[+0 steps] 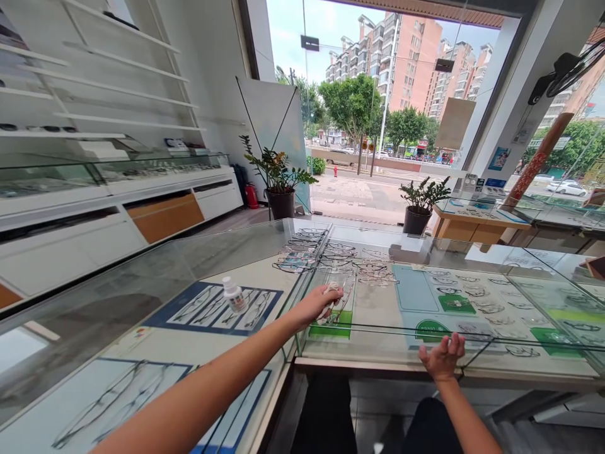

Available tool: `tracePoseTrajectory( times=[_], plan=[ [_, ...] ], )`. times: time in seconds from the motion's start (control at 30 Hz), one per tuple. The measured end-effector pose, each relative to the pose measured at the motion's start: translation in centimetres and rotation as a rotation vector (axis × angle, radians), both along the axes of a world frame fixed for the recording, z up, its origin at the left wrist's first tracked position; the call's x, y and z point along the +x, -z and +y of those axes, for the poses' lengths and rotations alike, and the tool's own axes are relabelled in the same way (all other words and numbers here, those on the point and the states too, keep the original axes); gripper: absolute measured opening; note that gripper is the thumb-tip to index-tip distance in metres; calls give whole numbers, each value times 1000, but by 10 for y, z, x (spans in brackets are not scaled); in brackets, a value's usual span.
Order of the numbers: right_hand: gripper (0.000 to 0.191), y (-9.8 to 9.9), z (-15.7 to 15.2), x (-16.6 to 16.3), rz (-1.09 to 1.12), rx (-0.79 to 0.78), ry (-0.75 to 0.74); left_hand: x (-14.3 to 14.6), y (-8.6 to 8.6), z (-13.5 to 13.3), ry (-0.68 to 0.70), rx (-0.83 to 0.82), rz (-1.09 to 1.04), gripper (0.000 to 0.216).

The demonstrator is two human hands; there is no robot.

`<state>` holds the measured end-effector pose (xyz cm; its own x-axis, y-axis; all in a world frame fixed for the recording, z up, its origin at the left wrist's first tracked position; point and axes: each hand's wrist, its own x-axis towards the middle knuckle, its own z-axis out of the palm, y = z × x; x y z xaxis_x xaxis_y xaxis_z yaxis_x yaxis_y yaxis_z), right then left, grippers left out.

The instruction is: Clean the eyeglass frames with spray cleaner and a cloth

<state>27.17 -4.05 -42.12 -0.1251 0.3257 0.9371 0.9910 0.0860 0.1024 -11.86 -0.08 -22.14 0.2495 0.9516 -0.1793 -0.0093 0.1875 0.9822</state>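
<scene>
Left hand (pixel 312 306) clutches a pale wad (pixel 332 292) (indistinct) on glass counter (pixel 227 255).

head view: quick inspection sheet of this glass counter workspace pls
surface: glass counter top, with rows of spectacle frames showing through it
job's things: white cloth bunched in the left hand; small white bottle upright on the glass, apart from that hand
clutter: nothing seen
grips: left hand closed on the cloth, on the glass; right hand open, fingers spread, at the counter's near edge
cables: nothing seen
surroundings: potted plants on the floor, wall shelves, another display counter, window onto a street
</scene>
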Motion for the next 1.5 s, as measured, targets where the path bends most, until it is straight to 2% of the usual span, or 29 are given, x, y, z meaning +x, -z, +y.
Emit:
tracePoseTrajectory(
  times=[0.1, 0.2, 0.4, 0.57, 0.7, 0.93, 1.03, 1.1, 1.17, 1.23, 1.27, 1.37, 1.43, 1.5],
  plan=[
    [113, -4, 1, 0, 0, -23, 42, -1, -4, 1, -58, -45, -27, 51],
    [115, -7, 2, 0, -19, -28, 94, -2, -6, 2, -39, -75, -29, 52],
    [108, -3, 9, 3, -77, 77, 88, -2, -8, 4, 6, -83, -30, 49],
    [109, 0, 8, 3, -52, 57, 90, -3, -6, 7, 50, -55, -65, 48],
    [107, -5, 2, 1, -16, 2, 83, -4, -4, 10, 36, -82, -59, 48],
    [96, -27, -5, -11, -41, 64, 30, -3, -8, 9, 73, -86, -107, 51],
    [88, -45, -22, -33, 125, 14, -15, -3, -8, 9, 80, -80, -141, 55],
    [68, -64, -36, -55, 286, -40, -38, -4, -8, 9, 70, -80, -158, 56],
    [39, -89, -45, -82, 379, -147, -146, -4, -7, 8, 52, -79, -169, 55],
    [27, -119, -43, -113, 478, -237, -351, -5, -6, 8, 30, -80, -171, 54],
    [24, -135, -37, -129, 517, -326, -494, -5, -6, 7, 19, -81, -170, 54],
    [28, -174, -6, -175, 731, -783, -831, -6, -6, 5, -5, -80, -165, 55],
    [30, -190, 16, -198, 807, -987, -972, -6, -6, 4, -12, -59, -169, 57],
    [29, -196, 29, -210, 818, -1089, -1064, -6, -6, 2, -10, -33, -176, 61]
  ],
)
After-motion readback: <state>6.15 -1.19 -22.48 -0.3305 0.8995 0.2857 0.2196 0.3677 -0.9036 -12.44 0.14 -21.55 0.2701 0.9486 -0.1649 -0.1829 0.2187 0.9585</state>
